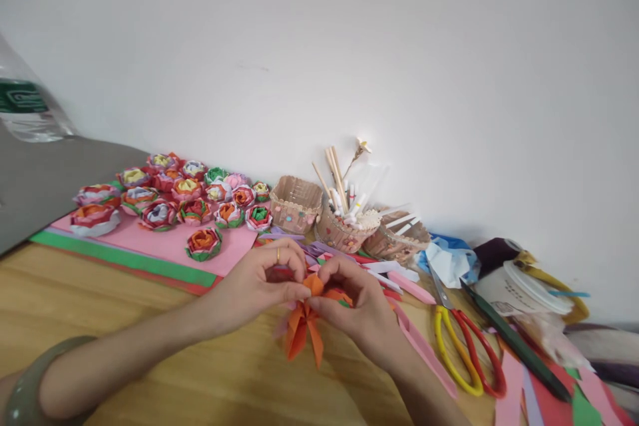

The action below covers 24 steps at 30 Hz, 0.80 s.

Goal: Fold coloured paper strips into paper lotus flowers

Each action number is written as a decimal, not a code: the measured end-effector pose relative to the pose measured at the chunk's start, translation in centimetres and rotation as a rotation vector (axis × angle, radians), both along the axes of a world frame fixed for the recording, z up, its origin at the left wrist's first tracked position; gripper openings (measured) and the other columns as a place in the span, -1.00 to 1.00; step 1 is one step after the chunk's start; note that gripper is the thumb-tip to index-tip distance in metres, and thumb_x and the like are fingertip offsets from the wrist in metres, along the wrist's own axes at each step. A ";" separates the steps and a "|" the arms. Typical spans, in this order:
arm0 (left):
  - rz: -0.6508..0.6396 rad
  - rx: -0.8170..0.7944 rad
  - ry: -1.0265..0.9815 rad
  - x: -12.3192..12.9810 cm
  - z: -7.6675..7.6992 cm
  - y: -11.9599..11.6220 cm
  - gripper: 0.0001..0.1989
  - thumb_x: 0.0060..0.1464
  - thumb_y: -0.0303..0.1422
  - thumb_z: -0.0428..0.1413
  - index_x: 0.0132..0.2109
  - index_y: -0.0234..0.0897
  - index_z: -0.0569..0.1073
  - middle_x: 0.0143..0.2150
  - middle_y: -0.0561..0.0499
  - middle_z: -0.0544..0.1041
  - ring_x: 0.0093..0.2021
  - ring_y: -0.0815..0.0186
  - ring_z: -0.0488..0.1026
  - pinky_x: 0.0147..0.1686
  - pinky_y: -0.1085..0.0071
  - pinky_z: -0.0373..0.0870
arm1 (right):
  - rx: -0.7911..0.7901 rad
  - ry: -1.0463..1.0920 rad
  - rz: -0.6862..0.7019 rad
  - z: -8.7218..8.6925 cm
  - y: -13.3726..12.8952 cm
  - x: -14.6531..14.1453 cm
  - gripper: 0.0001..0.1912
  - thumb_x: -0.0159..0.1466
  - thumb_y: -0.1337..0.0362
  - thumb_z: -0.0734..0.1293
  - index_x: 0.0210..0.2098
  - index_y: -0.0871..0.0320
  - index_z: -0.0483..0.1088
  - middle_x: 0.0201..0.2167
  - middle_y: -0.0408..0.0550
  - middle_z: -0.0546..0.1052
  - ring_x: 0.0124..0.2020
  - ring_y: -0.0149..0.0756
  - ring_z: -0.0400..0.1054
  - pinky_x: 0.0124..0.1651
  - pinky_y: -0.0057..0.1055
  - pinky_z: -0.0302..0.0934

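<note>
An orange folded paper flower (298, 333) is held between my two hands above the wooden table, its pointed petals hanging down. My left hand (279, 273), with a ring on one finger, pinches its top from the left. From the right, my right hand (352, 296) pinches the same paper with thumb and fingers. A bit of green and orange paper shows behind the right fingers; how it joins the flower is hidden. Beyond my hands lie loose folded paper strips (412, 287) in pink, white and purple.
Several finished paper flowers (204, 243) sit on pink sheets (170, 249) at the left. Small decorated baskets (297, 203) with sticks and markers stand by the wall. Scissors (459, 346), a dark green tool (519, 343), a white tub (522, 293) and paper scraps lie at the right.
</note>
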<state>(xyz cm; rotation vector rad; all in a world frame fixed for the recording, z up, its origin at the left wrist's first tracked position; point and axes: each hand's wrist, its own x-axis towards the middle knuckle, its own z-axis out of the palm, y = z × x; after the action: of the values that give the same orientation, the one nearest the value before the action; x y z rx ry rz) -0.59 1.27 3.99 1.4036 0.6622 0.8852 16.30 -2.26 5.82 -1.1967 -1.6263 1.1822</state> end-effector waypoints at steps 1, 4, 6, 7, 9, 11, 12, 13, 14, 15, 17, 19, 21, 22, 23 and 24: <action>0.009 -0.012 0.009 0.0 0.0 0.0 -0.86 -0.13 -0.43 0.20 -0.50 -0.33 0.36 -0.34 0.08 0.33 -0.34 0.42 0.35 -0.35 0.50 0.34 | -0.037 0.041 0.002 -0.1 0.2 0.1 -0.90 0.05 0.37 0.34 -0.48 0.16 0.29 -0.48 -0.18 0.40 -0.42 -0.41 0.28 -0.33 -0.48 0.16; -0.003 -0.105 0.070 -0.2 0.1 0.1 -0.85 -0.12 -0.37 0.19 -0.47 -0.31 0.35 -0.40 0.10 0.33 -0.40 0.42 0.34 -0.44 0.51 0.35 | -0.116 0.099 0.003 -0.5 0.6 0.3 -0.89 0.06 0.30 0.35 -0.50 0.16 0.31 -0.50 -0.18 0.40 -0.46 -0.41 0.29 -0.34 -0.45 0.19; 0.001 -0.139 0.124 -0.2 0.2 0.1 -0.84 -0.12 -0.36 0.19 -0.47 -0.31 0.35 -0.43 0.11 0.36 -0.41 0.43 0.34 -0.44 0.52 0.34 | -0.120 0.073 -0.011 -0.7 0.8 0.4 -0.90 0.08 0.28 0.34 -0.50 0.17 0.34 -0.49 -0.16 0.41 -0.45 -0.40 0.29 -0.34 -0.45 0.20; 0.002 -0.151 0.143 -0.2 0.1 0.2 -0.84 -0.13 -0.36 0.19 -0.48 -0.32 0.36 -0.45 0.11 0.37 -0.42 0.43 0.34 -0.44 0.52 0.34 | -0.106 0.045 -0.020 -0.7 0.8 0.4 -0.90 0.09 0.28 0.34 -0.49 0.17 0.35 -0.49 -0.16 0.42 -0.44 -0.40 0.29 -0.33 -0.45 0.20; -0.006 -0.194 0.158 -0.1 0.1 0.4 -0.85 -0.12 -0.36 0.18 -0.47 -0.32 0.35 -0.49 0.13 0.38 -0.43 0.43 0.35 -0.44 0.53 0.34 | -0.071 -0.010 -0.043 -0.9 0.9 0.4 -0.90 0.11 0.28 0.33 -0.48 0.18 0.38 -0.49 -0.15 0.43 -0.44 -0.40 0.29 -0.34 -0.46 0.18; -0.024 -0.260 0.161 -0.1 0.0 0.6 -0.84 -0.13 -0.36 0.18 -0.46 -0.32 0.34 -0.52 0.14 0.38 -0.45 0.44 0.36 -0.44 0.52 0.35 | -0.053 -0.039 -0.053 -1.1 0.9 0.4 -0.90 0.11 0.27 0.32 -0.46 0.19 0.39 -0.49 -0.14 0.43 -0.45 -0.41 0.28 -0.35 -0.47 0.17; -0.029 -0.284 0.164 0.0 0.0 0.7 -0.83 -0.14 -0.36 0.18 -0.46 -0.33 0.34 -0.52 0.14 0.38 -0.46 0.44 0.37 -0.44 0.51 0.36 | -0.053 -0.041 -0.049 -1.3 1.0 0.4 -0.90 0.11 0.27 0.32 -0.45 0.20 0.39 -0.48 -0.13 0.44 -0.44 -0.41 0.28 -0.35 -0.46 0.17; -0.032 -0.299 0.169 0.0 -0.1 0.7 -0.83 -0.15 -0.36 0.19 -0.46 -0.33 0.34 -0.53 0.14 0.39 -0.46 0.44 0.37 -0.44 0.51 0.36 | -0.057 -0.035 -0.044 -1.4 1.0 0.4 -0.89 0.11 0.27 0.32 -0.45 0.20 0.39 -0.48 -0.13 0.44 -0.44 -0.40 0.28 -0.35 -0.46 0.17; -0.038 -0.305 0.176 0.0 -0.1 0.8 -0.83 -0.16 -0.37 0.19 -0.46 -0.34 0.34 -0.53 0.14 0.39 -0.47 0.44 0.37 -0.44 0.51 0.36 | -0.063 -0.030 -0.037 -1.5 1.1 0.4 -0.89 0.11 0.27 0.32 -0.45 0.20 0.38 -0.48 -0.13 0.44 -0.44 -0.40 0.28 -0.35 -0.46 0.17; -0.043 -0.304 0.178 0.0 -0.1 0.9 -0.83 -0.16 -0.37 0.19 -0.46 -0.34 0.34 -0.52 0.13 0.40 -0.46 0.44 0.37 -0.44 0.51 0.36 | -0.066 -0.029 -0.034 -1.6 1.2 0.4 -0.90 0.11 0.28 0.32 -0.46 0.20 0.38 -0.48 -0.13 0.44 -0.44 -0.40 0.28 -0.35 -0.46 0.18; -0.059 -0.296 0.172 0.0 -0.1 0.9 -0.83 -0.17 -0.37 0.19 -0.43 -0.34 0.35 -0.50 0.13 0.40 -0.45 0.43 0.37 -0.44 0.50 0.36 | -0.074 -0.043 -0.027 -1.7 1.3 0.5 -0.90 0.10 0.29 0.32 -0.47 0.20 0.36 -0.49 -0.13 0.43 -0.45 -0.41 0.29 -0.36 -0.47 0.18; -0.084 -0.280 0.152 0.0 -0.1 0.9 -0.82 -0.16 -0.37 0.19 -0.40 -0.33 0.35 -0.48 0.12 0.41 -0.44 0.42 0.38 -0.45 0.50 0.35 | -0.082 -0.055 -0.020 -1.7 1.3 0.4 -0.92 0.09 0.30 0.31 -0.45 0.20 0.35 -0.51 -0.14 0.43 -0.46 -0.41 0.30 -0.38 -0.47 0.19; -0.116 -0.256 0.132 0.0 -0.1 0.8 -0.84 -0.14 -0.37 0.17 -0.40 -0.32 0.34 -0.50 0.14 0.39 -0.46 0.43 0.36 -0.47 0.51 0.33 | -0.065 -0.072 -0.014 -1.6 1.2 0.1 -0.94 0.08 0.33 0.30 -0.43 0.19 0.33 -0.53 -0.16 0.43 -0.49 -0.41 0.31 -0.40 -0.48 0.20; -0.124 -0.239 0.128 0.0 -0.1 0.7 -0.86 -0.13 -0.38 0.16 -0.41 -0.31 0.33 -0.51 0.14 0.38 -0.47 0.44 0.35 -0.47 0.52 0.31 | -0.034 -0.099 -0.020 -1.6 1.0 0.0 -0.96 0.08 0.35 0.29 -0.44 0.18 0.32 -0.55 -0.17 0.43 -0.50 -0.41 0.31 -0.41 -0.49 0.20; -0.121 -0.215 0.131 0.0 -0.2 0.6 -0.88 -0.12 -0.40 0.14 -0.43 -0.31 0.33 -0.52 0.15 0.37 -0.49 0.45 0.34 -0.48 0.52 0.30 | 0.024 -0.149 -0.036 -1.6 0.8 -0.2 -0.98 0.08 0.37 0.28 -0.46 0.17 0.31 -0.55 -0.18 0.43 -0.51 -0.42 0.31 -0.42 -0.50 0.20; -0.100 -0.181 0.145 0.1 -0.3 0.5 -0.92 -0.11 -0.43 0.11 -0.44 -0.31 0.32 -0.53 0.15 0.37 -0.49 0.45 0.33 -0.47 0.52 0.28 | 0.110 -0.224 -0.062 -1.6 0.5 -0.4 -0.97 0.08 0.39 0.27 -0.48 0.16 0.31 -0.56 -0.17 0.44 -0.51 -0.41 0.32 -0.42 -0.49 0.20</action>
<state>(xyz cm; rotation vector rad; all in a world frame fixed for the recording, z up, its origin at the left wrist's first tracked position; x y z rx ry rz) -0.53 1.77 3.74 1.3335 0.7561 0.6322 15.91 -1.72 4.23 -1.3366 -1.7804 0.9337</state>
